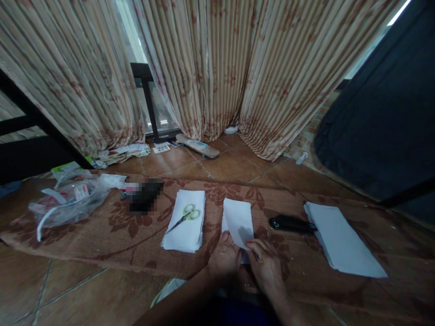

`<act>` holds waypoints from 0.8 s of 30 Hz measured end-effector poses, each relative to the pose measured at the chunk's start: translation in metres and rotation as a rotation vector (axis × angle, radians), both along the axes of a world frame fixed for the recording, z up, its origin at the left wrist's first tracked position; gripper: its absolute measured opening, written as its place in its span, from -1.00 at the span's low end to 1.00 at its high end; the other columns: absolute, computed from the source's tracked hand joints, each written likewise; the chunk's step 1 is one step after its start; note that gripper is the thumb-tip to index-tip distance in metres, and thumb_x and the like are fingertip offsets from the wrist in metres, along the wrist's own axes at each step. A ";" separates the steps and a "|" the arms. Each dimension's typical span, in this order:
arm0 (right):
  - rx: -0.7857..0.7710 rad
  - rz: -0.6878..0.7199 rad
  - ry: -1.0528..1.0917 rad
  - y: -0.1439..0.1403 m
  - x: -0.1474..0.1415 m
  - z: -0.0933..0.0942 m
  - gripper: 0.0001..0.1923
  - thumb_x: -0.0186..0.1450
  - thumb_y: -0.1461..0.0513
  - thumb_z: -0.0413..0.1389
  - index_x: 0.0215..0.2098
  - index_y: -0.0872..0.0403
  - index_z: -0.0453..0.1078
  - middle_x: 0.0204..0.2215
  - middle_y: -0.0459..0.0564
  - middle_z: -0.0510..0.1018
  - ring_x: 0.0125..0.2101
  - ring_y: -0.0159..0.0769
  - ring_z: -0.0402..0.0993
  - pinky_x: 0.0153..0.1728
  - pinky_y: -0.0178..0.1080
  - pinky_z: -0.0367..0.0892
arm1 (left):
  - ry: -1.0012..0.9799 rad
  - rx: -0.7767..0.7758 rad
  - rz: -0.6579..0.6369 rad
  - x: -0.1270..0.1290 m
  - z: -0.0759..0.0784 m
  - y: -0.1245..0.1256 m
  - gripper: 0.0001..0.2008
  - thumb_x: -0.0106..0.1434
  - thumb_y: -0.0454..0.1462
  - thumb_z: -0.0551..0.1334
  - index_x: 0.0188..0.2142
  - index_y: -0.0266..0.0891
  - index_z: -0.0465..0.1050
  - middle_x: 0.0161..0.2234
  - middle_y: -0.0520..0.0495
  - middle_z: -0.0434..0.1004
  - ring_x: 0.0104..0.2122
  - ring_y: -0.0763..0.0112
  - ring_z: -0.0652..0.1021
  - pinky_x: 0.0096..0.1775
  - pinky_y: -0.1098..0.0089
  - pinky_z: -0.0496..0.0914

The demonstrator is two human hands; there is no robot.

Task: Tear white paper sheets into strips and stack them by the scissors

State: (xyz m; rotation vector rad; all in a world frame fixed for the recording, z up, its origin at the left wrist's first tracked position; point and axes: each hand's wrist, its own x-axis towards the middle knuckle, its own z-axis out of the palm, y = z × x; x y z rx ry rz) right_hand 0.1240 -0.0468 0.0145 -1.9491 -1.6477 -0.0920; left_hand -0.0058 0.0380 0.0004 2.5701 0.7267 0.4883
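Observation:
Both hands work at a white sheet of paper (239,233), whose near end is lifted and curls above a white paper piece (239,208) lying beneath. My left hand (224,256) is closed on the sheet's near left edge, thumb on top. At the near right corner, my right hand (267,262) pinches the same sheet; some of its fingertips are hidden. To the left lies a stack of white paper (185,240) with green-handled scissors (190,213) on top. A black stapler-like tool (292,224) rests right of my hands, against a larger paper stack (350,244).
A patterned brown cloth (136,249) lies under everything. On its left are a clear plastic bag (74,203) and a blurred dark object (146,197). Beyond are a skateboard (197,146) on the tiled floor and long striped curtains (217,68). Dark fabric (384,104) hangs at right.

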 end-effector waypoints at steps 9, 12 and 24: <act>-0.002 0.119 0.000 -0.010 0.005 -0.021 -0.63 0.23 0.42 -0.09 -0.18 -0.03 0.45 -0.12 -0.06 0.58 -0.12 -0.23 0.51 -0.04 -0.10 0.41 | 0.004 -0.070 -0.030 -0.006 -0.001 0.003 -0.49 0.15 -0.38 0.13 0.13 -0.39 0.28 0.13 -0.27 0.27 0.17 0.14 0.21 0.22 0.15 0.11; -0.014 0.147 -0.017 -0.012 0.008 -0.026 -0.58 0.22 0.44 -0.11 -0.12 -0.02 0.45 -0.08 -0.05 0.57 -0.05 -0.23 0.48 0.01 -0.09 0.40 | 0.039 -0.080 -0.037 -0.013 -0.003 0.006 -0.40 0.09 -0.40 0.15 0.17 -0.46 0.23 0.17 -0.31 0.22 0.20 0.13 0.18 0.24 0.19 0.07; -0.027 0.179 -0.023 -0.010 0.007 -0.030 -0.50 0.22 0.47 -0.12 -0.02 0.01 0.44 -0.05 0.00 0.55 -0.01 -0.20 0.45 0.07 -0.01 0.35 | 0.181 -0.065 0.021 -0.031 0.007 0.008 -0.35 0.07 -0.39 0.14 0.19 -0.48 0.17 0.22 -0.36 0.14 0.22 0.04 0.14 0.22 0.09 0.08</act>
